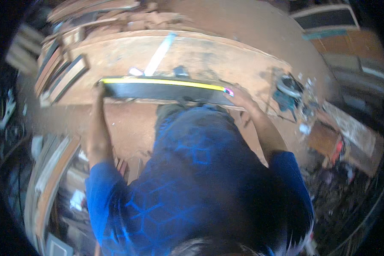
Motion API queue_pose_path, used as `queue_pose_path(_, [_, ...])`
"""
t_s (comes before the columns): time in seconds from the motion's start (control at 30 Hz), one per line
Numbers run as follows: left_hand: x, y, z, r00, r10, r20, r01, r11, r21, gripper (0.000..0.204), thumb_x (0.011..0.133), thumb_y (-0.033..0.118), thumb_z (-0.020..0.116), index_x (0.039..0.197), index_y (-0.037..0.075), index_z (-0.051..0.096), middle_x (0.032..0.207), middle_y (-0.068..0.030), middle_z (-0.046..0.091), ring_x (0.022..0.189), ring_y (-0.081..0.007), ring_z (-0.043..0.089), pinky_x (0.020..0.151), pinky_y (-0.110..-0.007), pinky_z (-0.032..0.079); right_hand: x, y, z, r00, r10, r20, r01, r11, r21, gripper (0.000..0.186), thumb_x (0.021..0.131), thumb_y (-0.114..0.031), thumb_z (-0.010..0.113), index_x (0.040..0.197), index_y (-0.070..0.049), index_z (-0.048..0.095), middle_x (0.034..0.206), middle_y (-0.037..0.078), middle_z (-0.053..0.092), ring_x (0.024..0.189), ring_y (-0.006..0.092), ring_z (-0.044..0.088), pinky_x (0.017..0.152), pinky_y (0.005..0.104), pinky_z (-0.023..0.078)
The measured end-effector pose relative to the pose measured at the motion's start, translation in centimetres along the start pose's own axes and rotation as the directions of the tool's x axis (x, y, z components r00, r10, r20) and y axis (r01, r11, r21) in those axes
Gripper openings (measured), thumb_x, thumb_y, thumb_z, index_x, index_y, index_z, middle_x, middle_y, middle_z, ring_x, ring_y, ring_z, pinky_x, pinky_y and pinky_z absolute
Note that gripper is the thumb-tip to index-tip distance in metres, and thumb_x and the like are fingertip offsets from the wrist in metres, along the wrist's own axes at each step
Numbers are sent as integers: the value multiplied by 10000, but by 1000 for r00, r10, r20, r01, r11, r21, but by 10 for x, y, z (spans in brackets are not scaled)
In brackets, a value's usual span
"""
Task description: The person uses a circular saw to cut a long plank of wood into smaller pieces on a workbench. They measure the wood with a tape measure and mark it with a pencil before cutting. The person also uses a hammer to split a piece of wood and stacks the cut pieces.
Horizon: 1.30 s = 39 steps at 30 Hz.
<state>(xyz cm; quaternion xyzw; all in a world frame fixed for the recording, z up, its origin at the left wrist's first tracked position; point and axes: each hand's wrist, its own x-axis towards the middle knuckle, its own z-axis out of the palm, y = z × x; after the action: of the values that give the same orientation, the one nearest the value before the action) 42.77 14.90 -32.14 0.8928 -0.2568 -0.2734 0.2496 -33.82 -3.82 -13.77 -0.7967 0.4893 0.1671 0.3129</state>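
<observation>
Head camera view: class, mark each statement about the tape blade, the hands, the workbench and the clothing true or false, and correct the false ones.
1. The yellow tape measure blade is stretched along the dark board. True.
2. The left hand is at the blade's left end and the right hand is by its right end. True.
3. The blade is curled into a loop. False: it is drawn out nearly straight.
4. The white strip lies on the workbench, beyond the dark board. True.
5. Both hands are on the white strip. False: they are at opposite ends of the blade.
6. The shirt is plain red. False: it is blue, with a pattern of lines.
</observation>
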Motion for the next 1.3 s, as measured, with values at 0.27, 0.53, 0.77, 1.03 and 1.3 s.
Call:
queue_pose_path(0.27, [-106, 81, 32, 977, 168, -134, -177, 983, -57, 577, 974, 281, 673, 1406, -75, 534, 1234, -237, 680, 1101, -316, 667, 969, -381, 515, -90, 139, 3, 961, 264, -84, -251, 957, 143, 603, 837, -338, 756, 1389, -147, 602, 1302, 202, 624, 1243, 382, 571, 1074, 459, 456])
queue_pose_path(0.53, [-149, 102, 43, 960, 276, -34, -251, 913, 323, 699, 918, 384, 731, 1448, -17, 516, 1528, -320, 404, 1440, -439, 385, 1190, -469, 342, -79, 139, 16, 910, 346, -230, -317, 936, 156, 584, 828, -361, 785, 1363, -182, 633, 1291, 181, 621, 1227, 382, 587, 1068, 463, 460])
queue_pose_path(0.77, [-143, 99, 37, 972, 235, 8, -225, 920, 321, 721, 917, 400, 724, 1480, 15, 491, 1546, -312, 384, 1456, -435, 365, 1196, -463, 335, -75, 139, 12, 925, 308, -222, -287, 950, 123, 596, 820, -340, 762, 1381, -208, 609, 1331, 170, 570, 1214, 395, 598, 1014, 480, 507])
queue_pose_path(1.03, [-150, 100, 42, 969, 248, -8, -229, 908, 350, 739, 914, 379, 722, 1499, 11, 460, 1569, -305, 353, 1467, -436, 348, 1211, -464, 313, -76, 142, 16, 920, 321, -224, -285, 942, 179, 591, 830, -311, 749, 1393, -209, 601, 1350, 163, 564, 1198, 392, 611, 1004, 479, 514])
queue_pose_path(1.3, [-146, 93, 42, 967, 255, -16, -238, 920, 313, 763, 907, 350, 722, 1509, -17, 428, 1579, -314, 332, 1477, -434, 333, 1212, -457, 313, -79, 132, 7, 919, 355, -171, -328, 929, 169, 591, 848, -295, 758, 1408, -215, 587, 1337, 154, 583, 1262, 366, 565, 1060, 462, 479])
